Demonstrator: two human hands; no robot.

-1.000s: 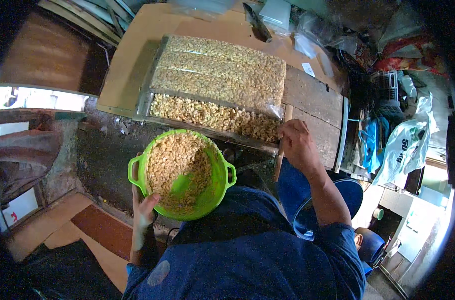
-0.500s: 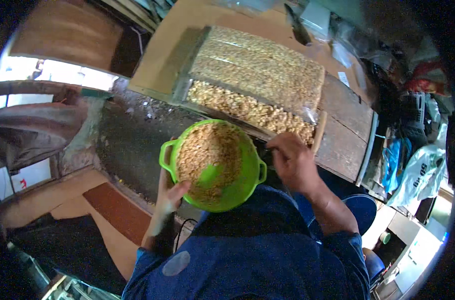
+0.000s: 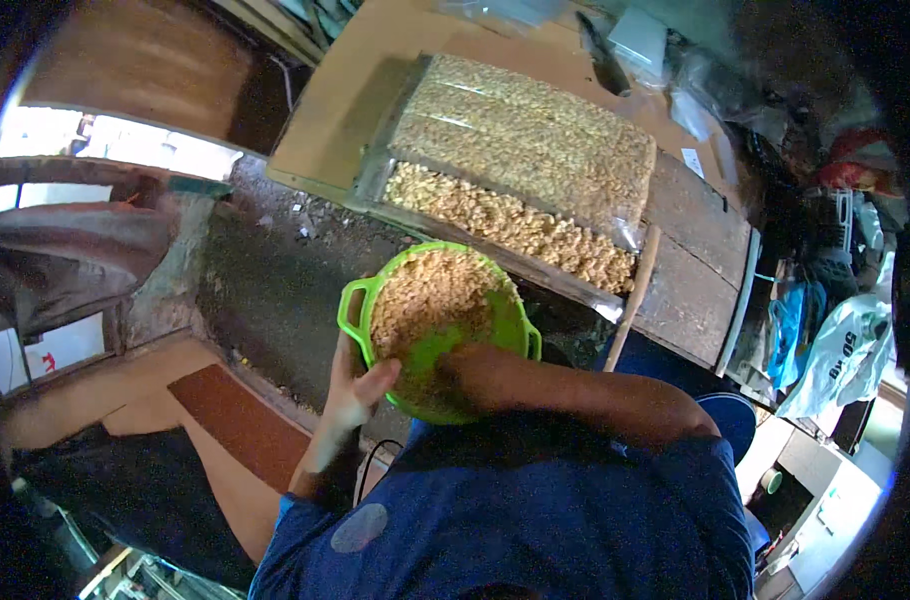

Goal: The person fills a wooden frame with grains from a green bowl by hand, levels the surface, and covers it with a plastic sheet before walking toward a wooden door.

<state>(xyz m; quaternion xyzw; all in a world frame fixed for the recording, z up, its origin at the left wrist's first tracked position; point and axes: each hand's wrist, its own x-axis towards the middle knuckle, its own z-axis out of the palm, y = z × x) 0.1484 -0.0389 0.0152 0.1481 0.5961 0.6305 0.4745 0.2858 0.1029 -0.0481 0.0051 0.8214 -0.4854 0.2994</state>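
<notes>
My left hand [image 3: 360,385] grips the left side of a green plastic basin [image 3: 512,322] with two loop handles, its thumb over the rim. Pale tan beans [image 3: 430,285], which look like soybeans, are heaped against the far side and leave part of the green bottom bare. My right hand [image 3: 470,375] is down inside the basin among the beans; its fingers are dark and smeared. Beyond the basin lies a wooden tray [image 3: 480,247]. Loose beans [image 3: 515,222] fill its near strip, and behind them beans under clear plastic [image 3: 525,145] form a flat slab.
A wooden stick [image 3: 633,300] lies along the tray's right end, on a worn plank table [image 3: 690,270]. At the back of the table rests a dark knife-like tool [image 3: 605,60]. A white sack [image 3: 840,345] and a blue bag [image 3: 787,340] hang at the right.
My right hand has moved from the tray's near right edge leftward and down into the basin. The basin has shifted slightly right, still held by my left hand.
</notes>
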